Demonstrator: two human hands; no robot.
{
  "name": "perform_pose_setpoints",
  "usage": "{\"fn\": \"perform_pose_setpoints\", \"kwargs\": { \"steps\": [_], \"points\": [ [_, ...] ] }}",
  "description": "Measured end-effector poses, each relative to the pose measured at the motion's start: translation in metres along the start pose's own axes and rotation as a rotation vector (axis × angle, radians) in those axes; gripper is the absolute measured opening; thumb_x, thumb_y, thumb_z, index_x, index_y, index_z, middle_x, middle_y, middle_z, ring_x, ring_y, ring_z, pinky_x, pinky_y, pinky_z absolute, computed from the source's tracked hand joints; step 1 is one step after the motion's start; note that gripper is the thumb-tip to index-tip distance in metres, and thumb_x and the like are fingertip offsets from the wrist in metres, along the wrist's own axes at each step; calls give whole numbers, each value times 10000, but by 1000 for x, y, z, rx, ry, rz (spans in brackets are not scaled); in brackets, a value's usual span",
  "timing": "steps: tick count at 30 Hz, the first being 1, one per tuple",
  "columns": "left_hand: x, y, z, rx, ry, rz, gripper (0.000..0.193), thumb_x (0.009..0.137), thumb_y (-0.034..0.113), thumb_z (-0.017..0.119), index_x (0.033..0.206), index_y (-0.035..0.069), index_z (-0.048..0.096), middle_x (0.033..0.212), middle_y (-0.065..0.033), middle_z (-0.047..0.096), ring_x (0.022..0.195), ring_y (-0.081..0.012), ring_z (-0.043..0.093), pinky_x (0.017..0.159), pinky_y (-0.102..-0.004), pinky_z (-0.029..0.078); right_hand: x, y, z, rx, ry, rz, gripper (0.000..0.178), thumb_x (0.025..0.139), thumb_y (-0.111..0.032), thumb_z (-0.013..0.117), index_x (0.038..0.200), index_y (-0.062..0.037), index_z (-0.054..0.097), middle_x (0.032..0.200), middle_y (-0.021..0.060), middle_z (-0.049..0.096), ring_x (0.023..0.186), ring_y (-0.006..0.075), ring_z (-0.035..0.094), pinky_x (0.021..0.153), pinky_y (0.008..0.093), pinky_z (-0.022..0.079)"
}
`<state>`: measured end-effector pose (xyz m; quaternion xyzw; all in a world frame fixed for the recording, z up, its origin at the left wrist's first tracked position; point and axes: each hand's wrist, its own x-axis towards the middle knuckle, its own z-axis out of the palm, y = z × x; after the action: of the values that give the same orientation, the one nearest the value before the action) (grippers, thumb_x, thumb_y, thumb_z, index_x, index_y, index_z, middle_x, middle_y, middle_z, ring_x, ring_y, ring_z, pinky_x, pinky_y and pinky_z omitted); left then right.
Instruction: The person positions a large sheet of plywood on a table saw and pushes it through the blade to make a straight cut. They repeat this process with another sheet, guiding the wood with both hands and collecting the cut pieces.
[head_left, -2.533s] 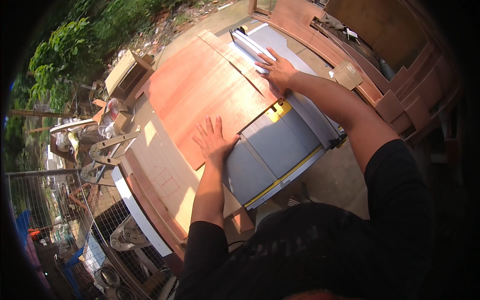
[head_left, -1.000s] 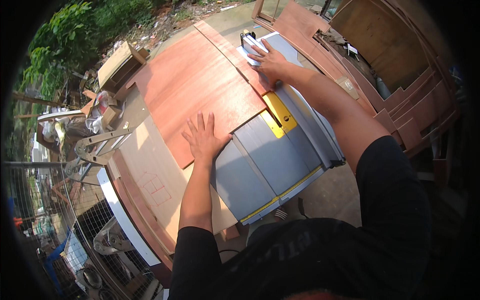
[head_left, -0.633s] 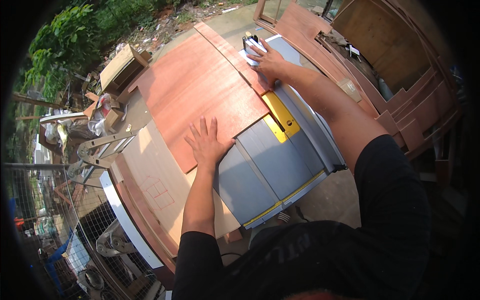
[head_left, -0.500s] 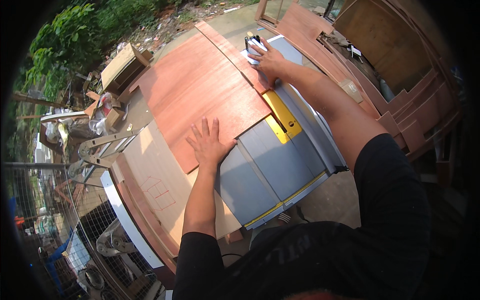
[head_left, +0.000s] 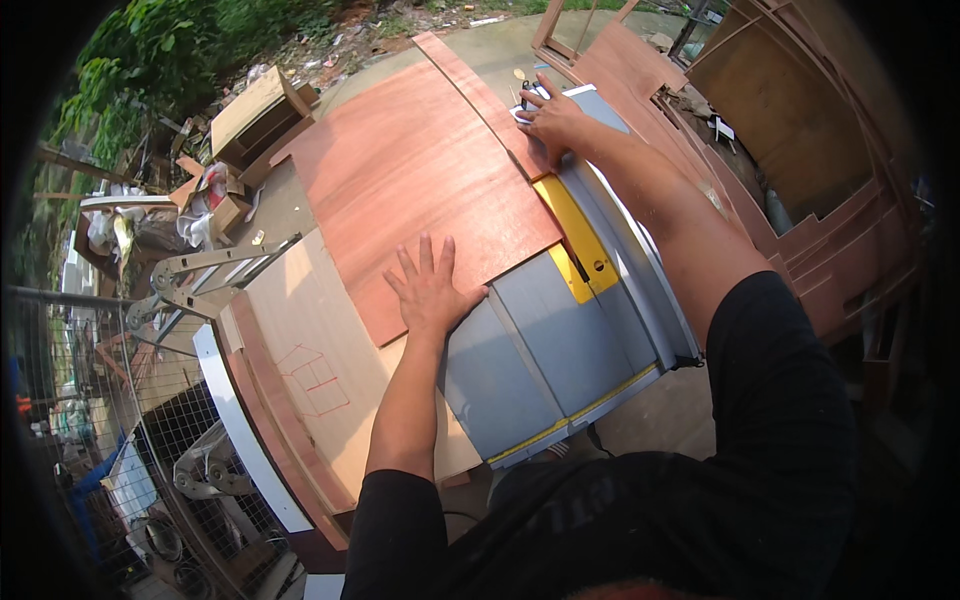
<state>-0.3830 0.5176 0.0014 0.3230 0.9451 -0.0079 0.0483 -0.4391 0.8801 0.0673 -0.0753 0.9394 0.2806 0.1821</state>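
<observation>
A reddish plywood sheet (head_left: 410, 190) lies flat across the grey table saw (head_left: 540, 350). My left hand (head_left: 432, 290) rests on its near part, fingers spread, thumb at the near edge. A narrow plywood strip (head_left: 475, 95) runs along the sheet's right side, with a dark gap between them near the yellow insert plate (head_left: 580, 235). Past the plate, my right hand (head_left: 555, 125) reaches to the far end of the saw, fingers apart and palm over the strip beside the rip fence (head_left: 625, 235). Its fingertips are by a small black fitting; exact contact is unclear. The blade is not visible.
A pale board (head_left: 330, 370) with a red line drawing adjoins the saw on the left. Beyond it are a folding ladder (head_left: 200, 275) and wire mesh fencing (head_left: 100, 400). Plywood offcuts (head_left: 830, 260) pile up on the right. A wooden box (head_left: 255, 115) stands at the far left.
The whole view has shifted slightly, moving the saw and boards a little rightward in the picture. Both hands keep nearly the same places on the wood; any movement of the sheet is too small to tell.
</observation>
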Motion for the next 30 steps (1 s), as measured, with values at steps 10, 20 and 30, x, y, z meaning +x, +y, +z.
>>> {"fn": "perform_pose_setpoints", "kwargs": {
  "steps": [10,20,30],
  "points": [
    [2,0,-3,25,-38,4,1083,726,819,619,1601,277,281,1681,-93,184,1517,-475,117,1128,-746,169,17,7,-1,31,-26,12,1098,580,-615,838,1522,-195,462,1583,-37,434,1544,256,203,1209,663,-50],
    [-2,-5,-2,0,-65,-10,1083,725,808,632,1602,280,278,1682,-99,175,1518,-480,110,1132,-752,147,28,3,-4,111,59,-34,1043,598,-547,847,1512,-213,474,1554,-60,469,1525,236,260,1211,667,-16],
    [2,-4,2,0,-35,14,1067,728,816,623,1594,283,300,1680,-85,196,1513,-473,146,1123,-754,160,73,29,0,133,7,-31,607,762,-361,757,1349,-259,644,1301,-29,677,1397,227,459,1191,686,77]
  ]
}}
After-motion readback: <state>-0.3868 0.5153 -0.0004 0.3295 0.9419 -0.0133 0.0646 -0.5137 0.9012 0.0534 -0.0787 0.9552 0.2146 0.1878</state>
